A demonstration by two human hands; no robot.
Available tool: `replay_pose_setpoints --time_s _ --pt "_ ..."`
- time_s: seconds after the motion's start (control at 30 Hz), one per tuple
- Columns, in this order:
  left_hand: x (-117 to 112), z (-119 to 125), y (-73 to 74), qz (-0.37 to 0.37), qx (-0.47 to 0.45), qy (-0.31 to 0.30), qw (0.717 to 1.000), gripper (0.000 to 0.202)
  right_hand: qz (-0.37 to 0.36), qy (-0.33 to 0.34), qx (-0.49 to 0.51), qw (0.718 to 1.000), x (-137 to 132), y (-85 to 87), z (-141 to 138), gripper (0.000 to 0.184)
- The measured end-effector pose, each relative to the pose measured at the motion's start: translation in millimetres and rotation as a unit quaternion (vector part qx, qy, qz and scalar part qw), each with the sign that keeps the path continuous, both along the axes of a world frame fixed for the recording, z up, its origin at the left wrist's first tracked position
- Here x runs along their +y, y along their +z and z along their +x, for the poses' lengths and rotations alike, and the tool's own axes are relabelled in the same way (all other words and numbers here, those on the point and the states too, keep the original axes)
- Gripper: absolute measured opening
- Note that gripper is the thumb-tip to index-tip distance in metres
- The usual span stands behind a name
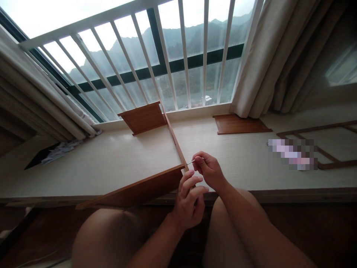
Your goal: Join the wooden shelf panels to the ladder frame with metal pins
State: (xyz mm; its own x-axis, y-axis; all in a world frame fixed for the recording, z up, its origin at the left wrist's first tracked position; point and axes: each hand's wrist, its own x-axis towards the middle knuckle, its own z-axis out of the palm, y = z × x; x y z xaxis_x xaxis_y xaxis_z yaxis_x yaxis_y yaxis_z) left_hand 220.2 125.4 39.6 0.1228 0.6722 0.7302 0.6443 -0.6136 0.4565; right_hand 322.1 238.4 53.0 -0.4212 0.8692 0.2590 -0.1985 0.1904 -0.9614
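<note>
— Fingers (pixel 198 160) of the right hand (pixel 209 172): how do they stand?
— Pinched together on a thin metal pin (pixel 191 162), just above the corner where the long rail (pixel 174 137) meets the near panel (pixel 139 190).
— And the left hand (pixel 189 203)?
— Curled at that same corner; whether it grips the wood, I cannot tell.
— Where does the woodwork sit?
— On the pale bench (pixel 111 160) under the window, with a far panel (pixel 143 118) standing at the rail's other end. A loose panel (pixel 240 124) lies flat to the right.
</note>
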Motion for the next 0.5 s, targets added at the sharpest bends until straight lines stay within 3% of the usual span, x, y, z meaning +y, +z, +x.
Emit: replay_pose_setpoints --time_s 0.5 --pt "0.5 0.7 -1.2 0.007 -0.002 0.003 1.0 0.044 0.015 -0.018 0.002 1.0 -1.5 -1.6 1.6 0.027"
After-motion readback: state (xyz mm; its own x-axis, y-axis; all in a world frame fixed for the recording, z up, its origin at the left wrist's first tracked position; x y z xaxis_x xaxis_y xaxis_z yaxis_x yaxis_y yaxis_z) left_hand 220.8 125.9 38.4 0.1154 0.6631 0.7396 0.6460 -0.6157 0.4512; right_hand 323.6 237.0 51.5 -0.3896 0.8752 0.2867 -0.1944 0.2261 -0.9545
